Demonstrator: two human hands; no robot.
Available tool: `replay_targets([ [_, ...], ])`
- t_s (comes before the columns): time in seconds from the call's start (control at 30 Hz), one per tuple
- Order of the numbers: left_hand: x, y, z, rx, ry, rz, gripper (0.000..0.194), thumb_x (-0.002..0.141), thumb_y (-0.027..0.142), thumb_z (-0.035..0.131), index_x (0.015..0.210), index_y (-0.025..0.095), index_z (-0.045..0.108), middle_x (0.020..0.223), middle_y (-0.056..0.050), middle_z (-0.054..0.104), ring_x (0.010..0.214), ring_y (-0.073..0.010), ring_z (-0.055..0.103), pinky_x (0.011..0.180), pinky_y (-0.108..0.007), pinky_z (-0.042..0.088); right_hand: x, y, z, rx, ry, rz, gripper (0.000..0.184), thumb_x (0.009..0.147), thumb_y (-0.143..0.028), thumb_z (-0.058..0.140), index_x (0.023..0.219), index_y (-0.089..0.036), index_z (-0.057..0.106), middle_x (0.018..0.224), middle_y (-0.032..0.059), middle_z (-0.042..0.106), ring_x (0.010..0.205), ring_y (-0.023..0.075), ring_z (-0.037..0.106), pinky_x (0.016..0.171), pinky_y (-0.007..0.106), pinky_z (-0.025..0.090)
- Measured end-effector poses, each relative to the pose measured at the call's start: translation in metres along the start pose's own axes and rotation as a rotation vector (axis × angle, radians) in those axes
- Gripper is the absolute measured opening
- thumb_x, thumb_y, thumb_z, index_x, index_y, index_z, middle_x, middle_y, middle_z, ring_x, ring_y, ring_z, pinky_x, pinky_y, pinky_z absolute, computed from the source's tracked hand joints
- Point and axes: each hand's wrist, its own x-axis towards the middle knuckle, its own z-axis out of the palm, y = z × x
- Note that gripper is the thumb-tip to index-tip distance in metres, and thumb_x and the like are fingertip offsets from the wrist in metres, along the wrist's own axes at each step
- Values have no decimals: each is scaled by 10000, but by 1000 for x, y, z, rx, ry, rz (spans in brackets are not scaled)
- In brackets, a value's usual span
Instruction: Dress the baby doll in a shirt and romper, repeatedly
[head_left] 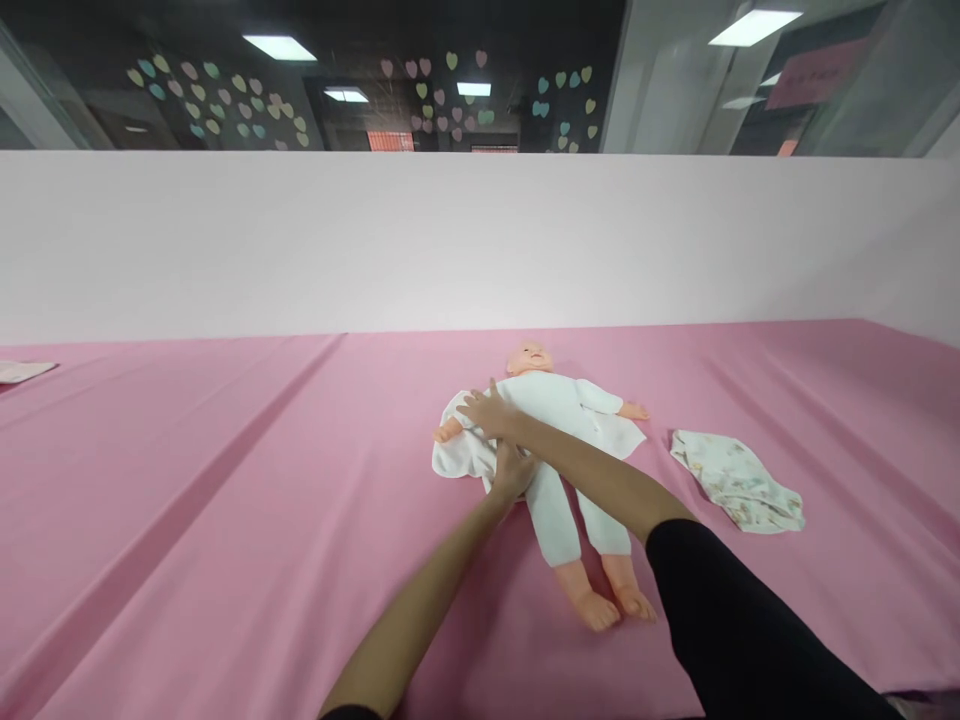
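Note:
A baby doll (pixel 530 357) lies on its back on the pink cover, dressed in a white baby top (pixel 536 400) and white pants (pixel 553 520). Both its arms are spread out, and its bare feet point towards me. My left hand (pixel 514 472) is at the doll's hip on the left side, its fingers curled around the lower edge of the top and partly hidden. Just above it, my right hand (pixel 489 412) reaches across my left wrist and rests on the top by the doll's arm, with its fingers spread. One flap of the top lies out to the left.
A folded white patterned cloth (pixel 739 480) lies to the right of the doll. At the far left edge is a pale flat item (pixel 22 371). The wrinkled pink cover (pixel 225 520) meets a white wall (pixel 450 240) at the back, with dark glass above.

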Motion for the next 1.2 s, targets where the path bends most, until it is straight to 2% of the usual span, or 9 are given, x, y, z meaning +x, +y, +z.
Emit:
replay_targets([
  [0.1, -1, 0, 1, 0, 84, 75, 733, 683, 316, 663, 1307, 184, 303, 1308, -151, 419, 1271, -291, 340, 1057, -434, 264, 13, 20, 11, 260, 45, 34, 424, 635, -57, 607, 1041, -164, 545, 1113, 110, 590, 1081, 256, 513, 978, 474, 328],
  [0.27, 5, 18, -13, 89, -72, -88, 998, 579, 458, 740, 1382, 133, 244, 1385, -203, 331, 1278, -356, 321, 1037, -441, 278, -1, 68, 8, 1150, 585, 347, 369, 658, -242, 604, 1005, -186, 495, 977, 35, 600, 912, 176, 565, 822, 332, 456],
  [0.4, 34, 30, -49, 330, -216, -15, 615, 725, 569, 559, 1223, 212, 505, 1161, -126, 583, 1031, -305, 552, 902, -399, 391, -11, 84, 9, 1531, 751, 388, 407, 573, -292, 668, 916, -215, 463, 874, -1, 596, 827, 157, 568, 769, 298, 467],
  [0.47, 53, 26, -65, 584, 24, 30, 483, 823, 529, 425, 1127, 182, 569, 1157, -137, 581, 1080, -311, 514, 930, -412, 359, -12, 85, 11, 1573, 754, 381, 410, 557, -290, 678, 895, -220, 457, 860, -3, 592, 817, 157, 567, 763, 295, 469],
  [0.6, 81, 0, -72, 956, 371, -197, 693, 796, 527, 460, 1268, 25, 387, 1195, -273, 514, 1144, -399, 426, 908, -511, 323, -12, 81, 12, 1479, 736, 342, 378, 590, -318, 660, 885, -216, 447, 828, -10, 567, 786, 153, 551, 726, 282, 467],
  [0.77, 91, -16, -68, 1038, 291, -254, 580, 714, 415, 573, 1167, 67, 467, 1078, -249, 585, 1087, -394, 480, 904, -524, 303, -15, 74, 10, 1055, 727, 288, 330, 677, -352, 623, 918, -201, 457, 843, 1, 547, 778, 162, 528, 756, 303, 452],
  [0.9, 92, -5, -91, 869, 101, -339, 262, 641, 285, 602, 855, 133, 613, 864, -161, 655, 884, -331, 589, 787, -427, 399, -15, 66, 11, 671, 738, 256, 449, 776, -287, 529, 1174, -135, 389, 1136, 128, 512, 1041, 231, 485, 923, 367, 393],
  [1.07, 88, 19, -130, 649, 36, -309, 180, 664, 282, 497, 656, 150, 619, 604, -16, 590, 637, -181, 571, 551, -247, 393, -17, 42, 16, 199, 409, 254, 411, 838, -115, 361, 1248, -102, 378, 1121, 167, 518, 1049, 269, 474, 1044, 530, 209],
  [1.2, 83, 38, -134, 409, 108, -196, 168, 624, 266, 490, 584, 140, 593, 495, 34, 467, 519, -115, 456, 472, -206, 311, -17, 18, 21, 59, 295, 265, 316, 889, -125, 289, 1151, -133, 465, 1095, 171, 528, 1054, 284, 467, 1023, 593, 199],
])
